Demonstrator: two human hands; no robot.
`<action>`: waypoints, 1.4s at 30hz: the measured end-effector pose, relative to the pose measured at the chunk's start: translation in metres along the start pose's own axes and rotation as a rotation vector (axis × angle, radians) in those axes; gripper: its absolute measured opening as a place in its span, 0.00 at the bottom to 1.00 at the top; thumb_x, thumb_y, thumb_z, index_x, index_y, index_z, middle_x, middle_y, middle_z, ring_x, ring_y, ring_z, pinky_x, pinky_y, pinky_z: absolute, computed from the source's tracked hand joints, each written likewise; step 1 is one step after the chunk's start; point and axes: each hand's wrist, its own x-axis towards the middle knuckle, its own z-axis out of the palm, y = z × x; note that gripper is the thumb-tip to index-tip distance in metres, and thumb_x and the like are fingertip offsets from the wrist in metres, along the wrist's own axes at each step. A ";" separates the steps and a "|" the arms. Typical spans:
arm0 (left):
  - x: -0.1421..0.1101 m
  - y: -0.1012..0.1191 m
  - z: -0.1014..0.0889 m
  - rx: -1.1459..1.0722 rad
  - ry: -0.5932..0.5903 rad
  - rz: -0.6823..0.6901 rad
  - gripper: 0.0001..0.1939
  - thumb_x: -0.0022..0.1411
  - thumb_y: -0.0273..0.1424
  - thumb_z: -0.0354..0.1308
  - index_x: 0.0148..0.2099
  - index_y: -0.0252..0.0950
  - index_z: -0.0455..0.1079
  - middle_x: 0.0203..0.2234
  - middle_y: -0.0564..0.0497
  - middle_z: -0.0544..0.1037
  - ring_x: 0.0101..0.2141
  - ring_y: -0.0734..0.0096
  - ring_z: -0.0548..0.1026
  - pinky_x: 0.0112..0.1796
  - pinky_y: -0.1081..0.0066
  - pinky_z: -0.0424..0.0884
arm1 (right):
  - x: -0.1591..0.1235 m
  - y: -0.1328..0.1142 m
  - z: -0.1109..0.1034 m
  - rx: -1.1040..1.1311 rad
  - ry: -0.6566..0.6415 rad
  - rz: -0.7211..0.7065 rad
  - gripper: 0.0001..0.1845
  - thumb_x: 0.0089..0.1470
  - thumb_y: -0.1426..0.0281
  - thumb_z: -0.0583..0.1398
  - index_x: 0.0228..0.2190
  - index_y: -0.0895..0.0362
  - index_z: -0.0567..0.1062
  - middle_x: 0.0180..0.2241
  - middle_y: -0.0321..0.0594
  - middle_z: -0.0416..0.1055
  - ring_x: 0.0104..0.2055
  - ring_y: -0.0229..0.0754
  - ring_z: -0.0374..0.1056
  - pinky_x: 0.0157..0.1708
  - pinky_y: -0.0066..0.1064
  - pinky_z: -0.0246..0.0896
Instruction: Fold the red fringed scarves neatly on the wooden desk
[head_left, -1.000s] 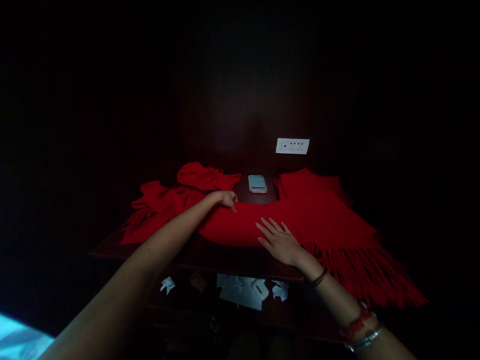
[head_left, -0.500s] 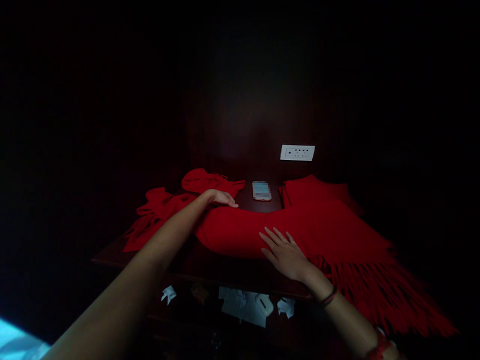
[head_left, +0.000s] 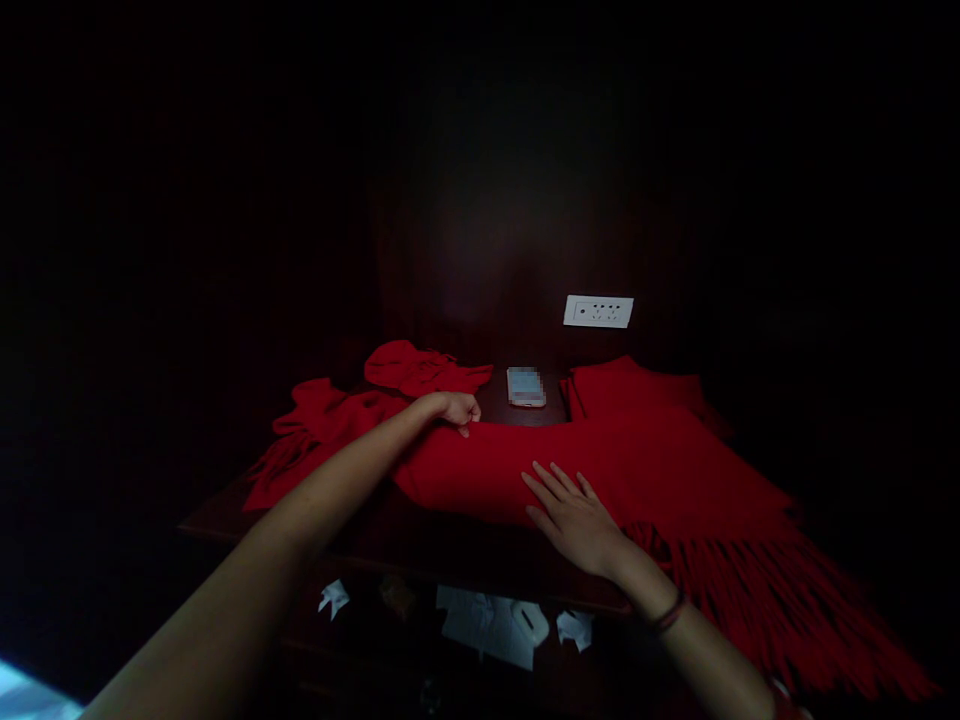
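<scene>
A long red scarf point(head_left: 667, 460) with fringed ends lies across a dark wooden table point(head_left: 480, 560); its right fringe hangs over the front edge. At the far edge of the scarf's middle, my left hand point(head_left: 457, 408) has its fingers curled in and pinches the cloth. Flat on the near side of the scarf rests my right hand point(head_left: 574, 518), fingers spread. Its left end is bunched up, with fringe showing there too. Behind my left hand lies a crumpled red cloth point(head_left: 420, 368), and folded red fabric point(head_left: 630, 388) sits at the back right.
A phone point(head_left: 526, 386) lies at the back of the table, below a white wall socket point(head_left: 598, 311). Under the tabletop, a shelf holds crumpled white tissues point(head_left: 574, 630), papers point(head_left: 487, 630) and a small white case point(head_left: 531, 622). The surroundings are very dark.
My left hand has closed its stretched fingers on the scarf's far edge and shifted slightly right. My right hand stays flat in about the same spot. The view has tilted a little.
</scene>
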 end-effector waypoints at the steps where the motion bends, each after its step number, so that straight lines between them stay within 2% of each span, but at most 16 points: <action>1: 0.001 -0.001 0.000 0.005 0.000 0.003 0.10 0.33 0.26 0.61 0.23 0.33 0.64 0.18 0.58 0.65 0.25 0.76 0.62 0.28 0.77 0.58 | 0.000 0.000 -0.001 0.001 -0.006 0.004 0.30 0.53 0.54 0.35 0.55 0.50 0.47 0.58 0.35 0.39 0.59 0.46 0.33 0.54 0.46 0.28; 6: -0.004 -0.009 -0.002 0.030 -0.036 -0.008 0.11 0.36 0.31 0.61 0.25 0.33 0.65 0.19 0.57 0.66 0.24 0.76 0.62 0.27 0.77 0.58 | -0.001 -0.001 -0.001 0.001 -0.006 0.003 0.30 0.53 0.54 0.35 0.55 0.50 0.47 0.58 0.35 0.39 0.59 0.46 0.33 0.54 0.46 0.28; 12: -0.011 -0.021 0.003 0.082 0.113 0.041 0.07 0.47 0.33 0.53 0.29 0.34 0.62 0.24 0.56 0.66 0.28 0.76 0.62 0.29 0.78 0.58 | 0.000 0.000 0.000 -0.006 -0.009 -0.005 0.30 0.53 0.54 0.35 0.55 0.51 0.47 0.58 0.36 0.40 0.59 0.47 0.33 0.54 0.47 0.29; 18: -0.023 -0.030 0.002 0.184 0.105 0.000 0.12 0.45 0.38 0.55 0.28 0.34 0.65 0.23 0.53 0.68 0.29 0.72 0.64 0.32 0.75 0.60 | 0.000 0.000 -0.003 -0.001 -0.038 -0.001 0.30 0.53 0.54 0.35 0.55 0.52 0.47 0.58 0.37 0.39 0.59 0.47 0.33 0.54 0.46 0.29; 20: -0.030 -0.020 0.003 0.294 0.127 -0.014 0.14 0.45 0.37 0.56 0.34 0.34 0.66 0.29 0.50 0.69 0.33 0.68 0.65 0.36 0.72 0.60 | 0.001 0.000 -0.005 0.017 -0.053 -0.002 0.31 0.53 0.53 0.35 0.55 0.52 0.47 0.58 0.37 0.38 0.59 0.47 0.33 0.54 0.46 0.29; 22: -0.039 -0.001 0.012 0.394 0.212 0.023 0.19 0.47 0.33 0.56 0.44 0.35 0.64 0.39 0.46 0.67 0.40 0.63 0.64 0.41 0.69 0.58 | 0.001 0.000 -0.008 0.037 -0.054 0.001 0.31 0.53 0.52 0.35 0.55 0.52 0.47 0.58 0.37 0.38 0.59 0.47 0.33 0.54 0.47 0.29; 23: -0.044 0.010 0.020 0.415 0.273 0.061 0.22 0.48 0.32 0.54 0.48 0.36 0.61 0.44 0.45 0.64 0.43 0.61 0.62 0.43 0.68 0.57 | 0.002 0.001 -0.009 0.044 -0.036 0.005 0.31 0.53 0.52 0.35 0.55 0.51 0.47 0.58 0.37 0.38 0.59 0.47 0.33 0.54 0.48 0.28; 25: -0.053 0.031 0.043 0.413 0.415 0.182 0.21 0.56 0.33 0.46 0.53 0.36 0.56 0.51 0.44 0.56 0.49 0.62 0.56 0.48 0.67 0.51 | 0.002 0.002 -0.011 0.050 0.003 0.014 0.31 0.53 0.52 0.35 0.55 0.51 0.45 0.58 0.36 0.36 0.59 0.47 0.31 0.54 0.48 0.28; 26: -0.057 0.038 0.056 0.395 0.440 0.237 0.21 0.59 0.34 0.41 0.54 0.37 0.54 0.54 0.45 0.53 0.52 0.63 0.52 0.50 0.68 0.47 | 0.001 0.003 -0.011 0.049 0.006 0.021 0.31 0.53 0.52 0.34 0.55 0.51 0.45 0.59 0.36 0.35 0.59 0.46 0.31 0.53 0.48 0.27; 27: -0.060 0.043 0.068 0.371 0.418 0.251 0.22 0.60 0.36 0.39 0.56 0.37 0.50 0.56 0.46 0.49 0.54 0.63 0.48 0.51 0.67 0.44 | 0.001 0.004 -0.010 0.043 -0.006 0.029 0.31 0.53 0.52 0.34 0.55 0.51 0.44 0.59 0.36 0.35 0.59 0.46 0.30 0.53 0.48 0.27; 29: -0.065 0.044 0.087 0.333 0.283 0.225 0.25 0.60 0.41 0.36 0.59 0.41 0.44 0.58 0.48 0.43 0.56 0.62 0.42 0.52 0.63 0.40 | -0.001 0.006 -0.006 0.027 -0.053 0.043 0.32 0.52 0.52 0.34 0.55 0.51 0.44 0.58 0.36 0.36 0.59 0.46 0.30 0.54 0.48 0.26; 32: -0.070 0.031 0.098 0.304 0.147 0.158 0.28 0.59 0.46 0.35 0.59 0.46 0.38 0.58 0.52 0.39 0.57 0.59 0.37 0.52 0.56 0.36 | -0.004 0.007 -0.003 0.008 -0.079 0.049 0.31 0.53 0.53 0.33 0.56 0.51 0.43 0.59 0.34 0.35 0.59 0.44 0.29 0.54 0.46 0.25; 35: -0.073 0.024 0.093 0.298 0.131 0.133 0.30 0.57 0.49 0.35 0.60 0.47 0.36 0.58 0.53 0.37 0.57 0.59 0.34 0.52 0.55 0.35 | -0.005 0.006 -0.006 0.010 -0.097 0.049 0.31 0.53 0.53 0.33 0.56 0.51 0.42 0.59 0.34 0.34 0.59 0.43 0.29 0.54 0.45 0.25; 38: -0.074 0.030 0.086 0.315 0.104 0.127 0.30 0.57 0.48 0.37 0.60 0.45 0.37 0.58 0.51 0.36 0.57 0.59 0.33 0.52 0.55 0.34 | -0.001 0.002 -0.012 0.041 -0.119 0.057 0.32 0.52 0.52 0.33 0.56 0.52 0.43 0.59 0.36 0.34 0.59 0.44 0.29 0.54 0.46 0.25; 40: -0.073 0.038 0.084 0.335 0.143 0.146 0.29 0.58 0.46 0.37 0.59 0.45 0.39 0.58 0.52 0.36 0.57 0.60 0.33 0.52 0.55 0.33 | 0.004 0.000 -0.014 0.053 -0.081 0.069 0.33 0.52 0.51 0.33 0.56 0.52 0.43 0.59 0.37 0.34 0.59 0.45 0.28 0.54 0.47 0.25; 42: -0.070 0.043 0.086 0.335 0.231 0.142 0.26 0.60 0.44 0.34 0.59 0.44 0.39 0.58 0.52 0.36 0.57 0.61 0.34 0.52 0.55 0.34 | 0.010 0.000 -0.013 0.043 -0.033 0.089 0.34 0.51 0.50 0.33 0.56 0.52 0.42 0.59 0.38 0.33 0.59 0.45 0.26 0.53 0.47 0.24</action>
